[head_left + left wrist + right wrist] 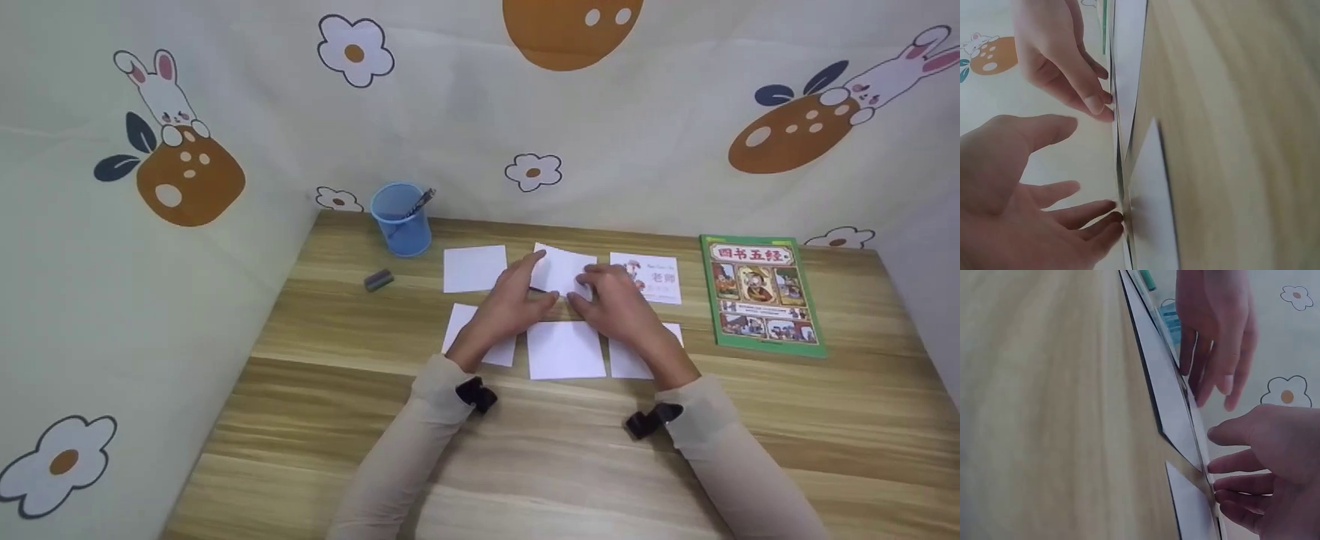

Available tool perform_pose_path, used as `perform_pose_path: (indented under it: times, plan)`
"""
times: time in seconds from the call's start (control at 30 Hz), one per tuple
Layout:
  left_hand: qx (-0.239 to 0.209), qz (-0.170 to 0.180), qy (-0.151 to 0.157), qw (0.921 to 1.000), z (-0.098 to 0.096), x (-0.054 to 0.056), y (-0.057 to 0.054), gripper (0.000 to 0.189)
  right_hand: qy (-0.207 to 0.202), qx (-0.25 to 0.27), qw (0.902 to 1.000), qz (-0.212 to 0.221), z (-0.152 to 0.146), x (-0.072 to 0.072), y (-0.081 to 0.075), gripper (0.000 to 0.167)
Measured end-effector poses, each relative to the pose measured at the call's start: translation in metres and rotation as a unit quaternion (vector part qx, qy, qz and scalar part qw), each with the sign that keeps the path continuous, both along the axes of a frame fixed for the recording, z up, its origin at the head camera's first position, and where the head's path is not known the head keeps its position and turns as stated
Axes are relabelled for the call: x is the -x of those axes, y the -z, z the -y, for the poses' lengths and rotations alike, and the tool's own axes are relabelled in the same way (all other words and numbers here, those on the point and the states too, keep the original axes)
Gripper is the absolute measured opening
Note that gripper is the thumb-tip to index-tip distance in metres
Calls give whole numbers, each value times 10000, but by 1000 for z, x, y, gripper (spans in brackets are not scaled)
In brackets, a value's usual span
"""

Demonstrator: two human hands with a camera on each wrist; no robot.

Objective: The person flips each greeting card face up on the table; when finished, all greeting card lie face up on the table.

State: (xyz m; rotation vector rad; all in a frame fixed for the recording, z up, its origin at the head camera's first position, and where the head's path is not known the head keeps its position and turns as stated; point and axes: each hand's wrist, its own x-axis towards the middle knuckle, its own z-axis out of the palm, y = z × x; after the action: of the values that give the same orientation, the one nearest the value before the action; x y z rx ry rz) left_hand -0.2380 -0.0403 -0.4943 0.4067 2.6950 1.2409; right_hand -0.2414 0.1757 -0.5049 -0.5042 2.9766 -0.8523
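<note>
A white card (564, 268) at the back middle of the grid lies between the two hands, slightly askew. My left hand (514, 300) is at its left side, fingers extended and thumb apart, fingertips right at the card's edge. From the other side my right hand (619, 302) touches the card's right edge with its fingertips, the thumb near the front corner. In the left wrist view the left hand (1033, 208) shows loosely spread fingers. The right wrist view shows the right hand (1275, 472) with straight, relaxed fingers. Beside the right hand lies a card (663, 289) with a picture and Chinese characters, partly covered.
Blank white cards lie at the back left (474, 268), front left (499, 354), front middle (566, 351) and front right (628, 361). A blue mesh cup (407, 237) holding a pen (421, 201), a small dark block (379, 280) and a green-edged book (763, 294) flank them.
</note>
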Motion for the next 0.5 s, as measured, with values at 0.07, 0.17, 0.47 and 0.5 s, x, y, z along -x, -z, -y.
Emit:
perform_pose_path:
  times: [0.07, 0.17, 0.47, 0.5]
  plan:
    - [-572, -294, -145, 9978, -2, 1, 0, 63, -38, 147, 9999, -11, 3, 0, 2, 42]
    - [-1484, -811, -247, 9853, -6, 3, 0, 49, -94, 481, 9988, -33, 5, 0, 2, 43]
    - [-2146, -1037, 527, 9698, -14, -1, 2, 49, -18, 2003, 9777, -639, 11, -1, -1, 55]
    - [-1983, -970, 599, 9735, -13, -1, 3, 50, 26, 2084, 9756, -696, 12, -1, -1, 61]
